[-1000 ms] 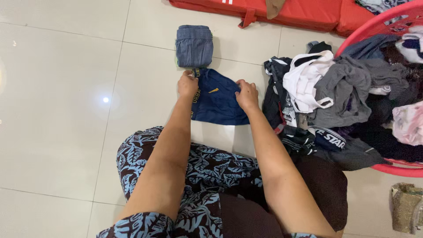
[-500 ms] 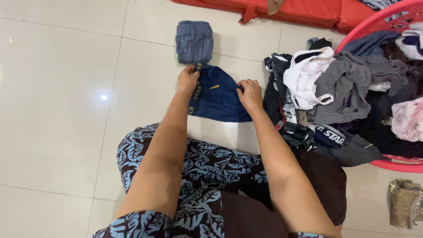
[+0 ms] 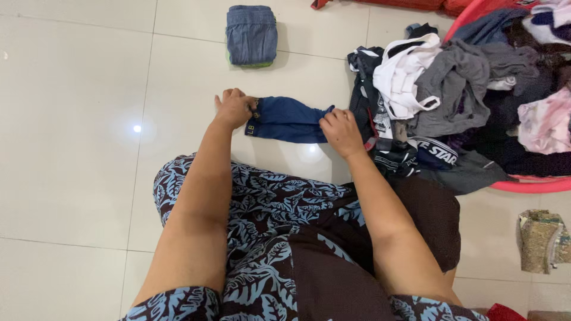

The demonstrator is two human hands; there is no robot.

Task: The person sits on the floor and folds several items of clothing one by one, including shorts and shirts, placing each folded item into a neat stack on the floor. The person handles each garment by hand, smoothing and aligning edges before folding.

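Observation:
A navy blue garment (image 3: 288, 119) with a lettered waistband lies on the white tiled floor, folded into a narrow strip. My left hand (image 3: 234, 108) pinches its waistband end at the left. My right hand (image 3: 339, 131) presses on its right end. A folded grey-blue garment (image 3: 251, 43) sits on the floor beyond them, apart from both hands.
A heap of mixed clothes (image 3: 452, 101) spills out of a red basket (image 3: 523, 185) at the right, close to my right hand. A red mat edge (image 3: 410, 3) runs along the top. A woven pouch (image 3: 540, 240) lies at the lower right. My patterned lap (image 3: 279, 238) fills the foreground.
The navy garment has been folded over from a wide shape into a narrow strip. Both hands moved toward me with it, and the view shifted down.

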